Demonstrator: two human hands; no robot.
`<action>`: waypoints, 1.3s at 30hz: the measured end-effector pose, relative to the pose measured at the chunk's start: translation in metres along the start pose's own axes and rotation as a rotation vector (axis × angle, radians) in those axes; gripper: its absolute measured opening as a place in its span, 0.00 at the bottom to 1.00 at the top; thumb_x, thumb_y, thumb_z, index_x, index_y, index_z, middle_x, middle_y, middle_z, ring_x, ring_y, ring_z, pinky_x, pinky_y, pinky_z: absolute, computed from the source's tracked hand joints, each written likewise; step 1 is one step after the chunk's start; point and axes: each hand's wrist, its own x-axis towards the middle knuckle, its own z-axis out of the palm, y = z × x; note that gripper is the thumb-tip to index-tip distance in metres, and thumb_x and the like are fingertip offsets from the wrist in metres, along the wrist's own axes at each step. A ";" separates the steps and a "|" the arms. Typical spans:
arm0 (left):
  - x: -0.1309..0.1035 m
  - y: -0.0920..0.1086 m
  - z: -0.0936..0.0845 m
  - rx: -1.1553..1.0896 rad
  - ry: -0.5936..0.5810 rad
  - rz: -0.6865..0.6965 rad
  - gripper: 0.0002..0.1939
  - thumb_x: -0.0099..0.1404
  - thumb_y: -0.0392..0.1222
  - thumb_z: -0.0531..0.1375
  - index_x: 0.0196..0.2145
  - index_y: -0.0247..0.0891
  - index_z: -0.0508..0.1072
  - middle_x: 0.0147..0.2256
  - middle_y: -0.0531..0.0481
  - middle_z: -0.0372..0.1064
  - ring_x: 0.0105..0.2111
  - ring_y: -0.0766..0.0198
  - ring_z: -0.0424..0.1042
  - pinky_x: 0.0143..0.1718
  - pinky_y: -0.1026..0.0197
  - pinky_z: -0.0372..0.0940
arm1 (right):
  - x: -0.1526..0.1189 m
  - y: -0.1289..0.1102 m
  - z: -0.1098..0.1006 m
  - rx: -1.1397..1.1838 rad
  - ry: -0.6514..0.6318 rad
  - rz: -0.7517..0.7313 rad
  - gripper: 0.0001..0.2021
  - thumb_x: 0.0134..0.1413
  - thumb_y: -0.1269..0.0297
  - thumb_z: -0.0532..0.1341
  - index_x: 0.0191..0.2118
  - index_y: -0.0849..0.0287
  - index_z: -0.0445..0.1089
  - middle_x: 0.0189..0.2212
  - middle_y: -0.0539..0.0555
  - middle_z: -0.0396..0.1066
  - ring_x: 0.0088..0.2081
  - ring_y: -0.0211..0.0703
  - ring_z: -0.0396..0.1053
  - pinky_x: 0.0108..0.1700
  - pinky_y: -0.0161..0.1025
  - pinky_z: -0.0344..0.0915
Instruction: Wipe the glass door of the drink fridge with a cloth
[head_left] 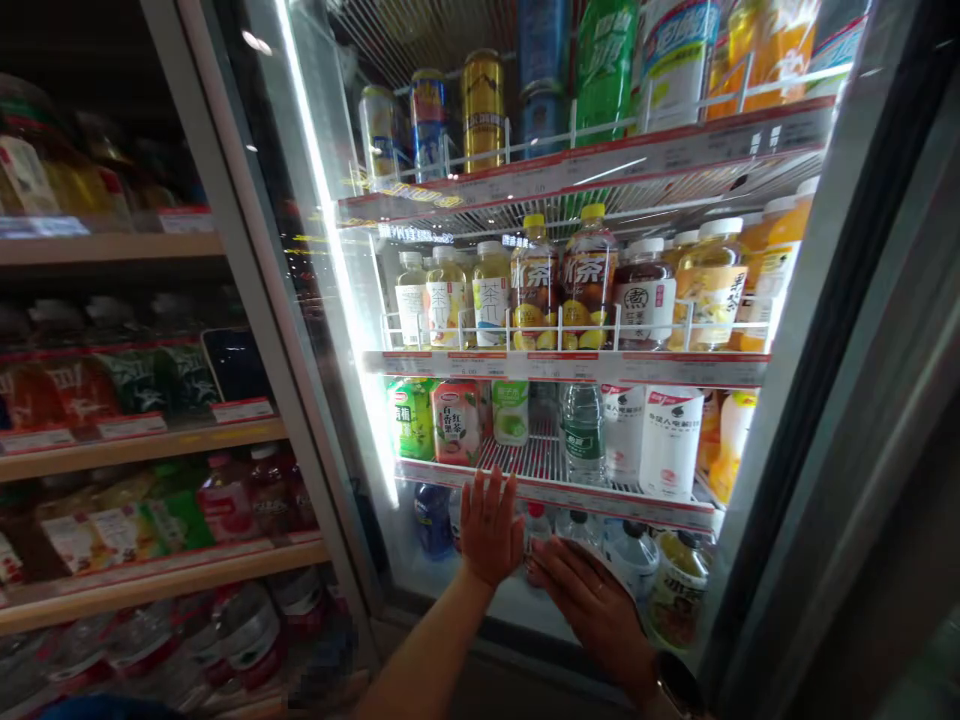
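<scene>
My left hand is raised in front of the lit drinks fridge, fingers stretched upward and holding nothing. Its fingertips overlap the front rail of a lower shelf; whether they touch anything, I cannot tell. To its right, my right hand slants up and left with fingers extended, its palm side hidden. A dark watch is on that wrist. Just behind the hands is a red-capped bottle, partly covered. Above them stand a clear water bottle, a green carton and a pink-red drink carton.
Higher fridge shelves hold tea bottles and cans. The fridge's dark frame runs down the right. At left, a wooden-edged rack carries more bottles. White reflections lie across the fridge front.
</scene>
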 end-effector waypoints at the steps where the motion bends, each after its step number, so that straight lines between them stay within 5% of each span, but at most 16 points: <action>1: 0.000 0.000 0.000 -0.002 0.002 -0.001 0.31 0.70 0.41 0.48 0.68 0.34 0.48 0.67 0.40 0.48 0.69 0.52 0.42 0.68 0.47 0.44 | 0.005 0.005 -0.006 -0.011 0.004 0.018 0.20 0.64 0.77 0.50 0.53 0.54 0.72 0.56 0.46 0.70 0.61 0.40 0.62 0.69 0.42 0.48; 5: 0.000 0.000 0.001 -0.005 0.010 0.006 0.30 0.71 0.41 0.48 0.68 0.32 0.48 0.67 0.39 0.46 0.69 0.51 0.42 0.68 0.47 0.44 | 0.033 0.037 -0.034 -0.147 0.156 0.222 0.24 0.62 0.78 0.52 0.60 0.53 0.66 0.57 0.52 0.69 0.64 0.46 0.58 0.69 0.50 0.48; 10: 0.001 0.001 0.000 -0.008 0.004 0.000 0.30 0.71 0.41 0.48 0.68 0.33 0.49 0.67 0.39 0.48 0.69 0.52 0.42 0.68 0.47 0.43 | 0.053 0.062 -0.050 -0.225 0.361 0.439 0.31 0.61 0.76 0.54 0.68 0.50 0.53 0.66 0.57 0.55 0.66 0.58 0.53 0.67 0.63 0.44; 15: 0.000 0.001 0.001 -0.018 0.004 -0.003 0.30 0.71 0.41 0.47 0.68 0.32 0.48 0.68 0.39 0.45 0.69 0.52 0.40 0.68 0.48 0.42 | 0.046 0.035 -0.029 -0.178 0.267 0.381 0.28 0.62 0.74 0.54 0.67 0.52 0.56 0.62 0.57 0.63 0.65 0.54 0.56 0.68 0.60 0.43; 23: -0.001 0.002 0.001 -0.020 -0.001 -0.011 0.30 0.71 0.42 0.48 0.68 0.33 0.48 0.67 0.40 0.48 0.69 0.52 0.42 0.68 0.48 0.43 | -0.005 -0.006 0.010 0.002 0.016 0.088 0.25 0.59 0.79 0.51 0.59 0.53 0.67 0.58 0.50 0.68 0.60 0.40 0.63 0.67 0.43 0.53; 30: -0.001 0.002 0.001 0.002 -0.019 -0.013 0.30 0.71 0.42 0.48 0.68 0.34 0.48 0.66 0.40 0.50 0.69 0.52 0.43 0.68 0.47 0.43 | 0.013 0.004 -0.007 0.003 -0.004 0.070 0.23 0.61 0.80 0.50 0.56 0.54 0.69 0.56 0.49 0.70 0.63 0.39 0.59 0.68 0.44 0.50; 34: -0.002 0.002 0.001 0.029 -0.026 -0.005 0.31 0.70 0.42 0.47 0.68 0.34 0.48 0.66 0.40 0.50 0.69 0.51 0.43 0.67 0.46 0.44 | 0.044 0.031 -0.034 -0.134 0.143 0.256 0.26 0.61 0.78 0.55 0.63 0.52 0.63 0.60 0.54 0.65 0.66 0.47 0.54 0.69 0.52 0.46; 39: -0.002 0.002 0.001 0.025 -0.019 -0.012 0.31 0.70 0.42 0.46 0.68 0.34 0.47 0.67 0.41 0.50 0.69 0.51 0.43 0.67 0.46 0.44 | 0.062 0.069 -0.057 -0.239 0.477 0.496 0.30 0.60 0.78 0.53 0.66 0.52 0.57 0.65 0.58 0.56 0.66 0.61 0.52 0.65 0.69 0.46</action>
